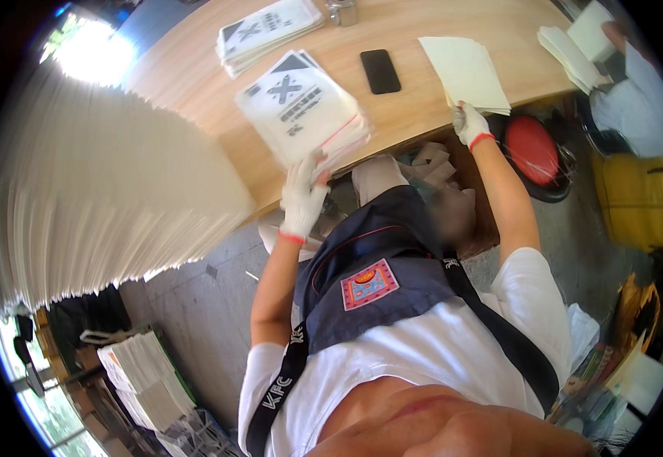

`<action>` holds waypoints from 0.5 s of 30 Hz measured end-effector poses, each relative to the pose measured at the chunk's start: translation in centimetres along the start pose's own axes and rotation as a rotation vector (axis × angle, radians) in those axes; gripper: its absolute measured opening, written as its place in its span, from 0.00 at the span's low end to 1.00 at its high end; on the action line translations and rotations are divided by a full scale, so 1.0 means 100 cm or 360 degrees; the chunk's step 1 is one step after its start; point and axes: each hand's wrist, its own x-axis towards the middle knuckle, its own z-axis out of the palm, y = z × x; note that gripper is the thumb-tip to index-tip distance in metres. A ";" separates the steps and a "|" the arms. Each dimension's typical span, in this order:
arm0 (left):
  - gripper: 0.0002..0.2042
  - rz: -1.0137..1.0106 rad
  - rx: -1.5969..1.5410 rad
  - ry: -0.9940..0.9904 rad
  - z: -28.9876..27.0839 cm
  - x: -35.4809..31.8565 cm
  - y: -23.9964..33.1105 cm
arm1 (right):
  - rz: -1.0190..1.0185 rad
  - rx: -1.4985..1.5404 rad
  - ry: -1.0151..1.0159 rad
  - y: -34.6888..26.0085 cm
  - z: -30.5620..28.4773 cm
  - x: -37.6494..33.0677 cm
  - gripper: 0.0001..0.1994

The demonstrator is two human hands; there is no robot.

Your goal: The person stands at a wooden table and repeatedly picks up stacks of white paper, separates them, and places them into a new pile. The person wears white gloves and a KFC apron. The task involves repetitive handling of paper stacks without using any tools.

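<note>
At the table's near edge, my left hand, in a white glove with a red cuff, rests with fingers extended and thumb apart. Its fingertips touch the near corner of a pile of printed packets, which look like clear plastic sleeves with dark printing. My right hand, gloved the same way, has its fingers closed on the near left corner of a stack of cream paper sheets. The sheets lie slightly fanned at the right of the table. Part of the grip is hidden beneath the paper.
On the wooden table lie a black phone, another printed pile and a small metal object. A tall paper stack rises at left. A red stool and another person handling paper are at right.
</note>
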 end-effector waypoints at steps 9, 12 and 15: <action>0.13 -0.0225 0.1178 -0.0422 0.017 0.061 -0.071 | 0.0180 0.0031 -0.0126 0.018 -0.037 -0.072 0.10; 0.13 -0.0315 0.1215 -0.0504 0.013 0.075 -0.065 | -0.0371 -0.0220 0.0181 0.007 -0.049 -0.071 0.08; 0.13 -0.0225 0.1118 -0.0419 0.005 0.074 -0.084 | -0.0561 -0.0111 -0.0120 -0.008 -0.029 -0.091 0.10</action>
